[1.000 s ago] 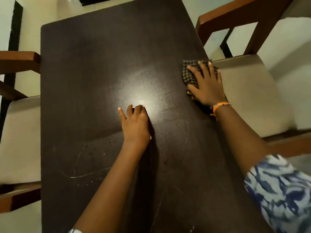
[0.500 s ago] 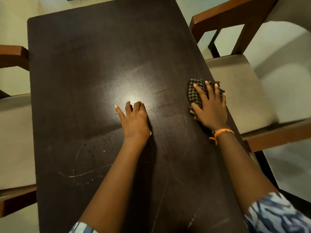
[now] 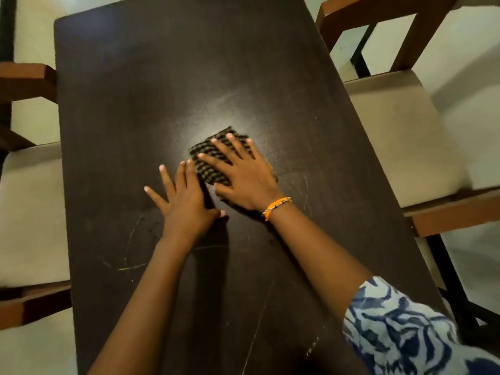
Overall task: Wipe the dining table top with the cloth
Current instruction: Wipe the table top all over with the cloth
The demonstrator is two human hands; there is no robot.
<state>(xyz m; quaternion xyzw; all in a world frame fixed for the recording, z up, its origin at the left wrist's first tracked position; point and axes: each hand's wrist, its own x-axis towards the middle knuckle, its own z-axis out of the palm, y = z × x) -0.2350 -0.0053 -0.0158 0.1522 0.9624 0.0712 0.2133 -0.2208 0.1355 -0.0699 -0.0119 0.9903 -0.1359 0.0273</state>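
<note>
Head view: right hand (image 3: pixel 244 175) flat, half-hiding blurred cloth (image 3: pixel 209 162); left hand (image 3: pixel 185 197) flat.

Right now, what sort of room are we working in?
Probably a home dining area: a dark wooden table with cushioned wooden chairs on both sides, over a pale floor. The right hand presses a checked cloth flat.

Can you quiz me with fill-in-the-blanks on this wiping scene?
1. The checked cloth lies under the ____ hand.
2. The left hand rests flat on the ____.
3. The right wrist wears an ____ bracelet.
Missing words: right; table top; orange
</note>
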